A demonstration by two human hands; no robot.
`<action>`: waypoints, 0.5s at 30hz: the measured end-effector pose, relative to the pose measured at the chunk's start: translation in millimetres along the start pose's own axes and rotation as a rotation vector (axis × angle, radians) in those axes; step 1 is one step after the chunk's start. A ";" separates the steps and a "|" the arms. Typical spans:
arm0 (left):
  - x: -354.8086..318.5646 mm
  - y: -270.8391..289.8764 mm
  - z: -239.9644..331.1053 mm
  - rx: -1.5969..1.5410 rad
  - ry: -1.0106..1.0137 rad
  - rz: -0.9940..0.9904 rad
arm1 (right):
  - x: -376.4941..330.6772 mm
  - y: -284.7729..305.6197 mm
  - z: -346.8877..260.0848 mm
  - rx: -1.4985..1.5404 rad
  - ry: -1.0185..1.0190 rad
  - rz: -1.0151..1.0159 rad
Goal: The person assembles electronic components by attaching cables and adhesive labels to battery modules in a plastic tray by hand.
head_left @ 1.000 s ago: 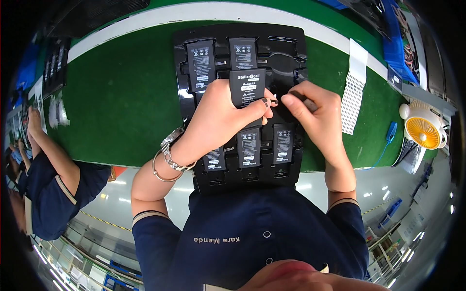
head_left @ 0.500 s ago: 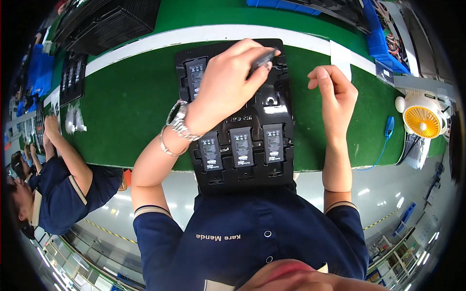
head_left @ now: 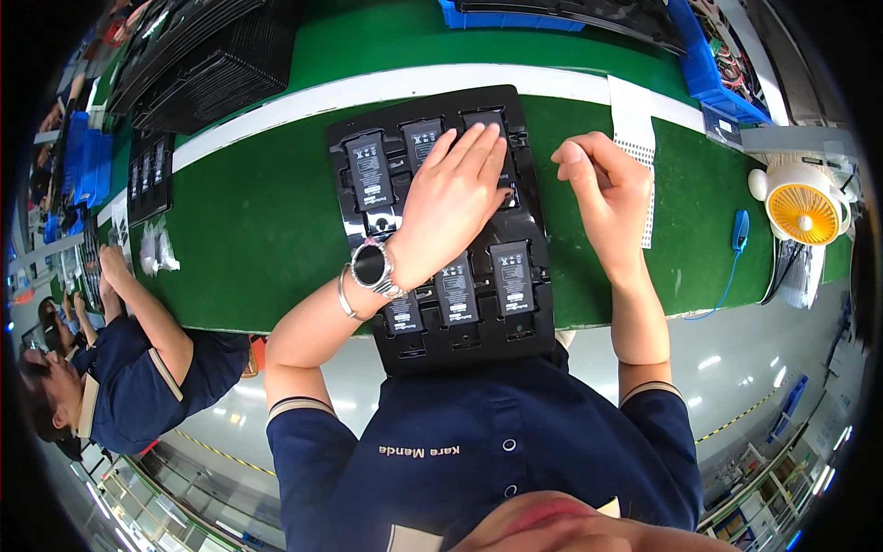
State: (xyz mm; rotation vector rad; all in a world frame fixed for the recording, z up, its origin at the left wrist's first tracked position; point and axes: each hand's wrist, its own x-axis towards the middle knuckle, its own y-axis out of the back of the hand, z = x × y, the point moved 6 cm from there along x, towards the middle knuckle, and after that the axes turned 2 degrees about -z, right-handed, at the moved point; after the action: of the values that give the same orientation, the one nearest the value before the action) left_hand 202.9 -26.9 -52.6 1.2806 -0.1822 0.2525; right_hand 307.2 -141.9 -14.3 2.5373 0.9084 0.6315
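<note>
A black moulded tray sits on the green bench, its near edge against my shirt. Flat black batteries with printed labels lie in its slots, in two rows. My left hand lies flat with fingers stretched over the far right battery, covering most of it. Beside that are the far middle battery and the far left battery. The near row holds another battery, partly hidden toward the left by my wrist. Right of the tray, my right hand hovers with fingers curled to the thumb; their inside is hidden.
A white strip of paper lies beyond my right hand. Further right are a blue tool on a cord, a white-and-yellow fan and a blue bin of wires. Stacked black trays stand far left; a co-worker works there.
My left hand has put the battery it was gripping down at the far right slot and flattened over it. My right hand has shifted slightly left, still curled.
</note>
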 end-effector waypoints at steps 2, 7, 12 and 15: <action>4.6 -3.9 -0.5 0.008 0.009 -0.006 | -0.1 -2.1 0.2 -0.020 0.004 -0.012; -1.3 12.8 -2.6 -0.124 0.044 0.040 | -0.6 -8.5 2.6 0.007 -0.042 -0.062; -20.2 26.5 -20.7 -0.860 0.386 -0.021 | -11.0 -29.8 -3.7 0.121 -0.024 -0.295; -27.8 32.6 -18.9 -1.025 0.417 0.001 | -18.9 -39.1 -18.4 0.169 0.071 -0.382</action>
State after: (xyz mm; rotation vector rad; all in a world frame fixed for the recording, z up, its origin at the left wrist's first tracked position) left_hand 166.8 -2.5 -35.4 0.1981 0.0546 0.3561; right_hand 265.1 -122.6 -23.1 2.3936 1.4792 0.5462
